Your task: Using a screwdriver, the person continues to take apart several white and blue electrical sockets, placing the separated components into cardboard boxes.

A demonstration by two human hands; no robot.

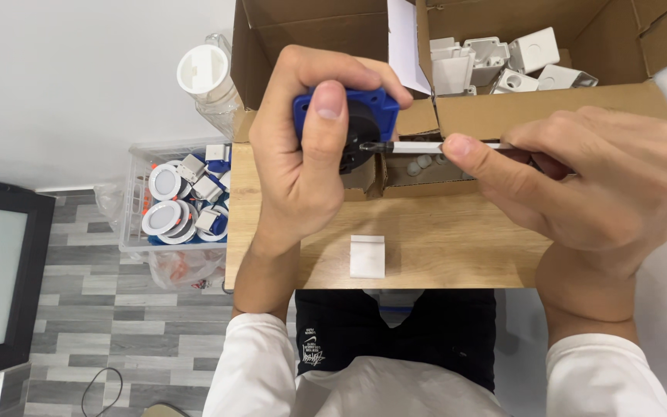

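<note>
The left hand (303,154) was wrapped tightly around a blue socket part (347,123) with a dark round face, the thumb pressed flat across its front and the other fingers curled behind it. It was held above the far edge of a small wooden table (441,243), just in front of the cardboard boxes. The right hand (588,181) gripped a screwdriver (426,147), its fingers closed around the handle and the thumb and forefinger pinching along the pale shaft. An orange bit of the handle showed at the right edge of the view. The dark tip of the screwdriver met the dark face of the blue part, probably at a screw, though the spot was too small to be sure.

1 white plastic piece (367,255) lay flat on the table, near the person's body and apart from both hands. Behind the hands stood 2 open cardboard boxes (542,108); the right one held white plastic housings (503,62). To the left, on the grey floor, a clear bin (134,201) held round white lamp fittings (165,184).
</note>
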